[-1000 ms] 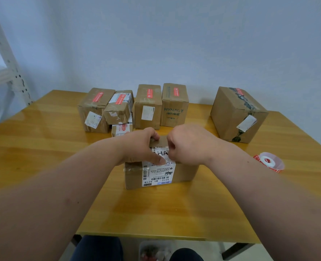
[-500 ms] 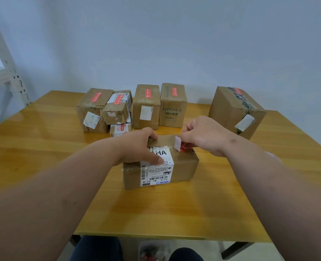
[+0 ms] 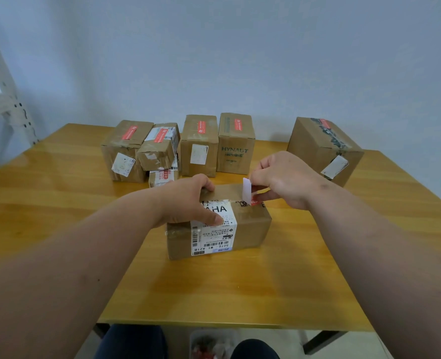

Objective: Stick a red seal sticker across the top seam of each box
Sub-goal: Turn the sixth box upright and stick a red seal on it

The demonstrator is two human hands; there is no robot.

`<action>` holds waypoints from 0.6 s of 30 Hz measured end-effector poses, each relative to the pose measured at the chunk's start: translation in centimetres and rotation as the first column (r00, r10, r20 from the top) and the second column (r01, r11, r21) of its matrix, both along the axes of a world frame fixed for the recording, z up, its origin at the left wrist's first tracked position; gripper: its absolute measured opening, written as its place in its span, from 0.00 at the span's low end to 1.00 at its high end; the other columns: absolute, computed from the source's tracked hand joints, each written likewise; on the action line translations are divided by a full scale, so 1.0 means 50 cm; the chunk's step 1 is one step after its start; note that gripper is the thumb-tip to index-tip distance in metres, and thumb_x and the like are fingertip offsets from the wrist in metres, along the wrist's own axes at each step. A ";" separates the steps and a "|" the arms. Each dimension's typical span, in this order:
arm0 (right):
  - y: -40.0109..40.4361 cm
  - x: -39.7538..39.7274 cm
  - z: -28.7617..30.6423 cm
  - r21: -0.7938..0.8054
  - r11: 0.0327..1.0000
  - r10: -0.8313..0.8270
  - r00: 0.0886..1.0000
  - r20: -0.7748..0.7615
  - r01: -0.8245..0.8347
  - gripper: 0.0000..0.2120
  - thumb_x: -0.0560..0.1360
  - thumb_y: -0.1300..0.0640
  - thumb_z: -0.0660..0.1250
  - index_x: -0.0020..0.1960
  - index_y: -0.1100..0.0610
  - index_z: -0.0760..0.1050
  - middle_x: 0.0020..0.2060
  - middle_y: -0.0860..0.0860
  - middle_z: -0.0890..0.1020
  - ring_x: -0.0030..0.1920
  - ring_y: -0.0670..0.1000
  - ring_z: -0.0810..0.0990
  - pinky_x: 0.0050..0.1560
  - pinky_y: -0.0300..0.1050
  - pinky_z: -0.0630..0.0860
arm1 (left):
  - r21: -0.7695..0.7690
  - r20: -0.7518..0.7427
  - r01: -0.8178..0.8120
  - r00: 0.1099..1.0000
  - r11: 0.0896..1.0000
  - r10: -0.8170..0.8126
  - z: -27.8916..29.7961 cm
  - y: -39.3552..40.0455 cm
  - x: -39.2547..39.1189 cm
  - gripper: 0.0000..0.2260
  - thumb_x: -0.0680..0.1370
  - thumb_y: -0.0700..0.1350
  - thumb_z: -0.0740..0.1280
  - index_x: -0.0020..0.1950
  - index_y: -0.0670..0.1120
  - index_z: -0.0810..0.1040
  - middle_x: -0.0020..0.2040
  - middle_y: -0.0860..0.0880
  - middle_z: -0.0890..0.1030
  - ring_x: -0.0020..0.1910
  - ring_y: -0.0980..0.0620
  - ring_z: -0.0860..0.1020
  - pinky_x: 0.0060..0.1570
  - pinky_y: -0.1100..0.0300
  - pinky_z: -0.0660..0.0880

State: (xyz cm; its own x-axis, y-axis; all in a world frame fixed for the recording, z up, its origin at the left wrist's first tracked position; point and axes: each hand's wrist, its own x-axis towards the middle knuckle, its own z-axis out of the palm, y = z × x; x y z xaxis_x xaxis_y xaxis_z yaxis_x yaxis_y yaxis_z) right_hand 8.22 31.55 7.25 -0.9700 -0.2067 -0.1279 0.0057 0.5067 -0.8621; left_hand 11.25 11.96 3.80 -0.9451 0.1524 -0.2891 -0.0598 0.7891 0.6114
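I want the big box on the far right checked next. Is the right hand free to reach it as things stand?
Probably not yet: the right hand is pinching the sticker over the near box. The path to the big box itself looks unobstructed.

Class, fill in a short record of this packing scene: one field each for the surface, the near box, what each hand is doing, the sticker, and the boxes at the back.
surface: wooden table
near box: cardboard box with a white shipping label, lying in front of the person
left hand: left hand grips the box's left end
right hand: right hand pinches the sticker above the box's top
sticker: red seal sticker, white backing side showing, one end at the box top
back boxes: row of boxes, red stickers visible on their tops
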 end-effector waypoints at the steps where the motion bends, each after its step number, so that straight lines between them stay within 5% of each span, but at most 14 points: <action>1: 0.000 0.000 0.002 -0.012 1.000 -0.012 1.000 -0.006 0.012 0.10 0.74 0.68 0.67 0.35 0.62 0.71 0.42 0.63 0.80 0.50 0.64 0.83 0.46 0.58 0.83 | -0.001 0.001 0.000 1.000 1.000 0.000 0.000 0.000 0.001 0.33 0.68 0.53 0.77 0.69 0.56 0.66 0.60 0.51 0.74 0.54 0.51 0.76 0.55 0.52 0.77; 10: 0.013 0.003 0.020 -0.124 0.991 -0.056 0.998 -0.003 0.055 0.07 0.75 0.68 0.65 0.39 0.62 0.71 0.52 0.67 0.81 0.52 0.62 0.83 0.44 0.60 0.83 | 0.002 0.017 -0.003 1.000 1.000 0.003 0.006 0.002 0.005 0.33 0.68 0.53 0.77 0.68 0.56 0.66 0.60 0.51 0.74 0.54 0.50 0.76 0.56 0.51 0.77; 18: 0.027 -0.001 0.047 -0.370 0.922 -0.103 0.994 0.038 0.110 0.06 0.75 0.70 0.65 0.39 0.65 0.72 0.41 0.62 0.82 0.43 0.59 0.85 0.40 0.56 0.83 | -0.018 0.017 -0.006 1.000 1.000 0.006 0.009 0.005 0.009 0.33 0.68 0.54 0.77 0.69 0.56 0.66 0.59 0.53 0.75 0.55 0.51 0.76 0.58 0.50 0.77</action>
